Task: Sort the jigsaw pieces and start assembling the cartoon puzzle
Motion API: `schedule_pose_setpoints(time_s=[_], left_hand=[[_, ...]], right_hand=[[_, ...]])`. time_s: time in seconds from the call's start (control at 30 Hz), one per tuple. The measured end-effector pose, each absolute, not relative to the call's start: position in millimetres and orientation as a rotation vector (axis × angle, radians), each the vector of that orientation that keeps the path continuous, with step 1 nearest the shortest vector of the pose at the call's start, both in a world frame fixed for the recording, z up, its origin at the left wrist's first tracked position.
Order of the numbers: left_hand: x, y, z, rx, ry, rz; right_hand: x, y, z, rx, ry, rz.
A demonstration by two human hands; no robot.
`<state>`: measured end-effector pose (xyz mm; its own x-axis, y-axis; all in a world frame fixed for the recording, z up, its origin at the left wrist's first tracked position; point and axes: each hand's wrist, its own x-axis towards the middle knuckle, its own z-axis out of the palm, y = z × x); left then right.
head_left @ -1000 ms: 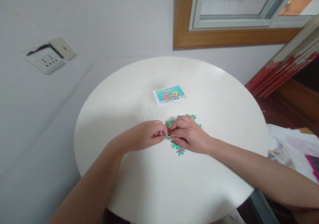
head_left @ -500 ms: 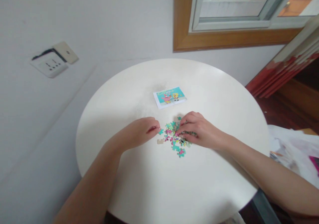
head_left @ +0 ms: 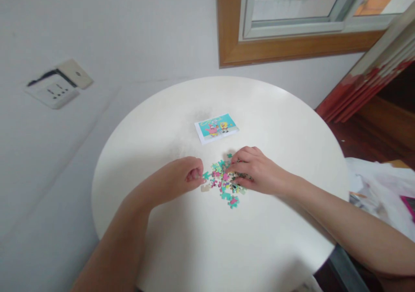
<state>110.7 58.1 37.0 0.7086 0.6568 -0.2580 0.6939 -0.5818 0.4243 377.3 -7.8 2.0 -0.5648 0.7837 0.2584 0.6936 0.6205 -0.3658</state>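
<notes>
A loose pile of jigsaw puzzle pieces (head_left: pixel 225 177) in teal, pink and yellow lies on the round white table (head_left: pixel 207 240). My left hand (head_left: pixel 181 175) is at the pile's left side with its fingers curled in; whether a piece sits between the fingertips is too small to tell. A teal puzzle piece (head_left: pixel 206 175) is right beside those fingertips, and a beige piece (head_left: pixel 205 188) lies just below them. My right hand (head_left: pixel 256 171) rests over the pile's right side, fingers apart among the pieces, hiding some of them.
Behind the pile lies a picture card (head_left: pixel 216 128) with pink and yellow cartoon figures. A white wall with a socket (head_left: pixel 53 91) borders the table at the left and back. At the right are a red and white curtain (head_left: pixel 353 91) and white plastic bags (head_left: pixel 372 188).
My left hand has turned slightly, showing more of its curled fingers. The right hand stays over the pile with small finger movement. The whole view has shifted a little.
</notes>
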Motion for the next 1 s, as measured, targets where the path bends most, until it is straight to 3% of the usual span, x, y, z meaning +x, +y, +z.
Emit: schedule_pose_setpoints(time_s=[0.23, 0.63, 1.0], left_hand=[[104, 51, 33, 2.316, 0.974, -0.244], [109, 49, 28, 2.417, 0.908, -0.107], [114, 49, 33, 2.394, 0.871, -0.139]], right_hand=[[376, -8, 2, -1.146, -2.45, 0.208], [372, -8, 1, -1.095, -2.446, 0.096], [381, -2, 1, -1.082, -2.343, 0.366]])
